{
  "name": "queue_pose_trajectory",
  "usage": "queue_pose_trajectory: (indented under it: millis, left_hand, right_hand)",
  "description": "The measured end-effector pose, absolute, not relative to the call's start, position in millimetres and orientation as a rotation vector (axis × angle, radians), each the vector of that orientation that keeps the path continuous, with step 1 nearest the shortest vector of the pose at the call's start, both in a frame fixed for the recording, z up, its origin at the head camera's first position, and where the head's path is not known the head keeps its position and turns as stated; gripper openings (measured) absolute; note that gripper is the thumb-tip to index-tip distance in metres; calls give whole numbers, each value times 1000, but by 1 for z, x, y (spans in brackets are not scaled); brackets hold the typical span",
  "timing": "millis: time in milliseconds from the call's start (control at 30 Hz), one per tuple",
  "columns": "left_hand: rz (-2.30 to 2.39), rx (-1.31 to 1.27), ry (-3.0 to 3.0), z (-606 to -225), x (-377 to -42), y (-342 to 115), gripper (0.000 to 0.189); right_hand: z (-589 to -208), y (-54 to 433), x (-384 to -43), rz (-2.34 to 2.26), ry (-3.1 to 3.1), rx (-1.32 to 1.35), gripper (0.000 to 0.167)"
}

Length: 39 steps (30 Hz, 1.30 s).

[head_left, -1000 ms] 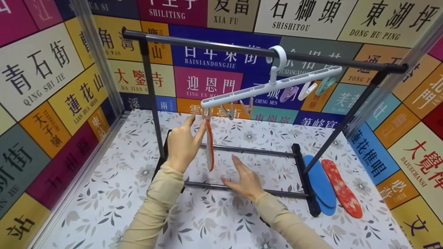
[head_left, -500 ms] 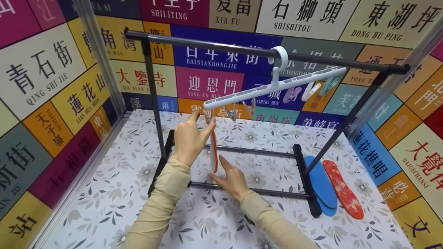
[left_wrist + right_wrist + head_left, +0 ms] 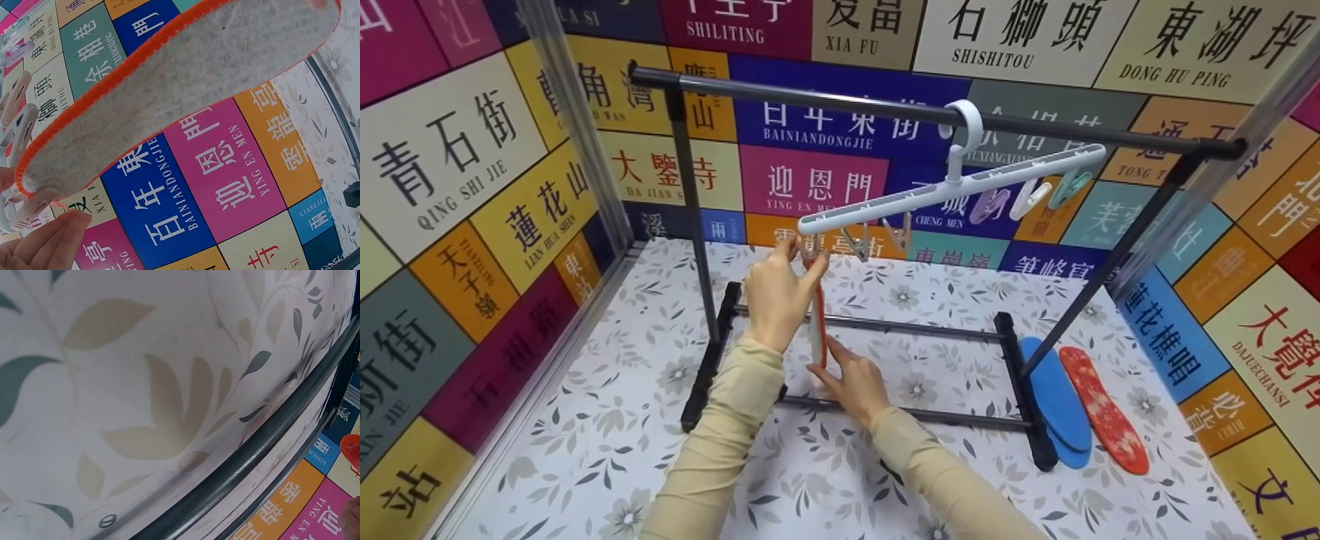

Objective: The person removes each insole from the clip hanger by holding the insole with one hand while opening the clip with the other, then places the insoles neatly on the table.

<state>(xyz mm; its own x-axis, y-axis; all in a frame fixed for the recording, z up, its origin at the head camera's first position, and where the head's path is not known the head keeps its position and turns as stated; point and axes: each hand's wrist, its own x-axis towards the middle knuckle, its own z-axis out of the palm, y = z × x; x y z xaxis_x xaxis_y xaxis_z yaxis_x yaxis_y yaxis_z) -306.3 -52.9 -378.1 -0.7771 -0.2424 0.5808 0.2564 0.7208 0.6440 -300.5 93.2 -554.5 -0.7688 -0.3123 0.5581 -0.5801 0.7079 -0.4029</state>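
A grey felt insole with orange stitched edging [image 3: 169, 95] hangs upright and edge-on in the head view. Its top end sits in a clip [image 3: 35, 209] at the hanger's left end. Thumb and fingers of my left hand [image 3: 777, 296] pinch about that clip; its fingers [image 3: 53, 244] show beside the insole's top end in the left wrist view. Low down, my right hand [image 3: 856, 381] pinches the insole's bottom end between thumb and fingers. The white hanger [image 3: 885, 206] hooks over the rack's top bar and carries several other clips.
A black rack [image 3: 810, 94] stands on the flower-patterned surface [image 3: 585, 450], its base bars crossing below my hands. Right of its foot lie blue insoles [image 3: 1054, 405] and a red mottled insole [image 3: 1102, 412]. Walls with coloured, lettered panels [image 3: 825, 180] surround the surface.
My right hand has come leftward and up to the insole's bottom end and taken hold there. My left hand has shifted slightly right, its index finger and thumb drawn in at the clip.
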Motion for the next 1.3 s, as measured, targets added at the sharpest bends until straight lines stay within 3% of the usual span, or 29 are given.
queue_pose_trajectory:
  millis: [200,567,800,1300]
  left_hand:
    - [-982,-45,-2216,-375,-310,-48,37]
    - [-911,-116,-2198,-375,-310,-45,29]
    - [-865,-134,-2183,-376,-308,-45,29]
    - [-937,-160,-2156,-376,-308,-59,27]
  right_hand:
    - [-557,93,-296,800,-2461,691,25]
    - [-560,98,-285,752,-2389,714,23]
    - [-567,105,-280,766,-2295,800,7]
    - [-563,151,-258,943,-2503,722,17]
